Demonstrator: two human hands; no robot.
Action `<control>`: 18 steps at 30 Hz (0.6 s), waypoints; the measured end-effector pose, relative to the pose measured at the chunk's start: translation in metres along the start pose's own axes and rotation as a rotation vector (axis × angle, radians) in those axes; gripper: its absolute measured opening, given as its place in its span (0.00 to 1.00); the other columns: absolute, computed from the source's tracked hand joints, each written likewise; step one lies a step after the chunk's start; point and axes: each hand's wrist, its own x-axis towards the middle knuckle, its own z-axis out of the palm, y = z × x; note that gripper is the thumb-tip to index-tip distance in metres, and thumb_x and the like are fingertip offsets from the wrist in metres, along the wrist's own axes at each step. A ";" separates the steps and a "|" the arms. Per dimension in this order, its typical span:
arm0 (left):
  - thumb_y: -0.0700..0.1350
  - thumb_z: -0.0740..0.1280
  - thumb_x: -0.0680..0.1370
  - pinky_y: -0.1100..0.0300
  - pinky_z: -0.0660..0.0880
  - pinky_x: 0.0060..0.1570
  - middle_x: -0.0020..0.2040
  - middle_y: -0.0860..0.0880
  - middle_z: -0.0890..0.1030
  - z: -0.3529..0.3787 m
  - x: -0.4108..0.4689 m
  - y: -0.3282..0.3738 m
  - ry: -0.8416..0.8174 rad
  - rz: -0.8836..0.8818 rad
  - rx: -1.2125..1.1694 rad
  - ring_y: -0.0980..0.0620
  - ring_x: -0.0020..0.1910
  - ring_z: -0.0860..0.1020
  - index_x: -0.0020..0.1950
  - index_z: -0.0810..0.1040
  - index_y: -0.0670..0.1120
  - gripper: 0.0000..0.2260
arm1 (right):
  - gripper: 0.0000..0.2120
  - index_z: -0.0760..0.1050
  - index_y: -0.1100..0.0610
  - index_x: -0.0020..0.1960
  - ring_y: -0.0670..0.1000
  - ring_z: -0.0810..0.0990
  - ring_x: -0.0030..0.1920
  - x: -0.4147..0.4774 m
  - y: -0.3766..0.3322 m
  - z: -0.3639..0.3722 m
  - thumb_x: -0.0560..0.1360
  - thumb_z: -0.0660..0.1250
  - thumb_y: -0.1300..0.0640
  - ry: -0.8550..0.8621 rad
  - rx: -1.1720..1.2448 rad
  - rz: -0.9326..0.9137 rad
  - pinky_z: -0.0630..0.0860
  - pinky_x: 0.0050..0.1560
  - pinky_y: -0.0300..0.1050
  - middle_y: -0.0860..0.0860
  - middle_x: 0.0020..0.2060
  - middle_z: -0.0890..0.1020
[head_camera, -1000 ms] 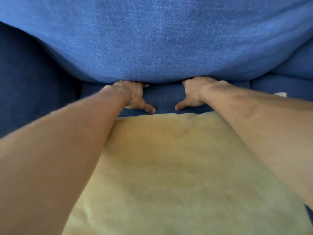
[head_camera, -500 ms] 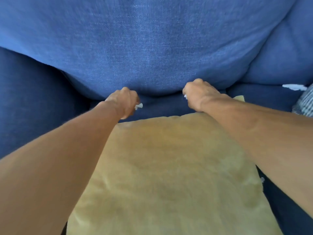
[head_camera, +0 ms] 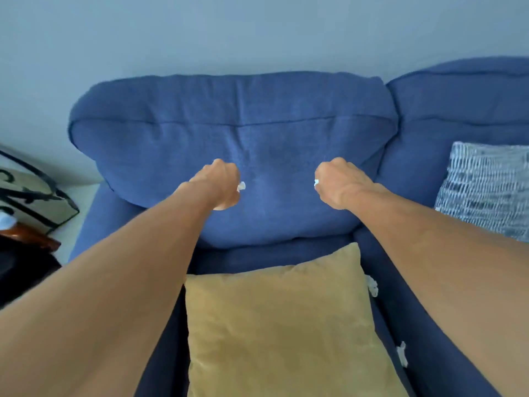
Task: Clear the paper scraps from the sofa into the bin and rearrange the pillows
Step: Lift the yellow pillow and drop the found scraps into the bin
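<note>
My left hand [head_camera: 221,183] is a closed fist with a white paper scrap [head_camera: 241,186] sticking out of it. My right hand [head_camera: 337,183] is also fisted around a bit of white paper scrap [head_camera: 316,183]. Both fists hover in front of the blue sofa's back cushion [head_camera: 229,133]. A yellow pillow [head_camera: 283,330] lies flat on the seat below my arms. Two more white paper scraps lie on the seat at the pillow's right edge, one [head_camera: 372,285] near its top corner and one [head_camera: 402,353] lower down. A blue-and-white patterned pillow [head_camera: 486,187] leans at the right.
A second blue back cushion [head_camera: 463,104] stands at the right. Left of the sofa arm [head_camera: 94,222] are a beige bag with black lettering [head_camera: 31,196] and a dark wooden surface [head_camera: 25,239]. A pale wall rises behind the sofa. No bin is in view.
Both hands pulled out from under the back cushion, closed on paper scraps and rose in front of it. My view drew back, so the whole cushion and wall now show.
</note>
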 end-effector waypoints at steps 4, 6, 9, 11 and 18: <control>0.43 0.60 0.79 0.53 0.70 0.40 0.50 0.44 0.71 -0.071 -0.024 0.007 0.096 0.013 -0.067 0.43 0.45 0.72 0.58 0.77 0.43 0.11 | 0.14 0.62 0.59 0.33 0.50 0.64 0.29 -0.018 -0.001 -0.066 0.76 0.59 0.69 0.061 0.008 -0.001 0.60 0.26 0.42 0.52 0.34 0.65; 0.44 0.60 0.80 0.52 0.73 0.44 0.57 0.45 0.72 -0.113 -0.040 0.007 0.162 0.046 -0.121 0.44 0.48 0.71 0.64 0.75 0.49 0.13 | 0.15 0.61 0.59 0.32 0.50 0.63 0.29 -0.033 -0.003 -0.111 0.75 0.58 0.69 0.114 0.016 -0.002 0.59 0.27 0.42 0.52 0.34 0.64; 0.44 0.60 0.79 0.53 0.74 0.49 0.61 0.49 0.72 -0.164 -0.058 0.006 0.237 0.088 -0.201 0.45 0.52 0.73 0.64 0.76 0.57 0.16 | 0.15 0.61 0.59 0.32 0.50 0.64 0.30 -0.046 -0.003 -0.163 0.75 0.58 0.69 0.181 0.029 -0.027 0.63 0.30 0.43 0.52 0.34 0.64; 0.42 0.61 0.79 0.56 0.71 0.47 0.63 0.48 0.73 -0.198 -0.077 0.009 0.286 0.082 -0.214 0.44 0.56 0.75 0.61 0.79 0.54 0.15 | 0.15 0.62 0.58 0.33 0.53 0.67 0.33 -0.059 -0.002 -0.198 0.76 0.58 0.68 0.227 0.032 -0.036 0.65 0.35 0.44 0.52 0.34 0.63; 0.41 0.62 0.78 0.51 0.77 0.50 0.58 0.48 0.75 -0.273 -0.143 0.006 0.430 -0.075 -0.223 0.44 0.50 0.77 0.55 0.82 0.52 0.13 | 0.09 0.69 0.60 0.37 0.52 0.68 0.32 -0.083 -0.008 -0.278 0.75 0.58 0.68 0.353 0.072 -0.137 0.63 0.30 0.41 0.55 0.41 0.70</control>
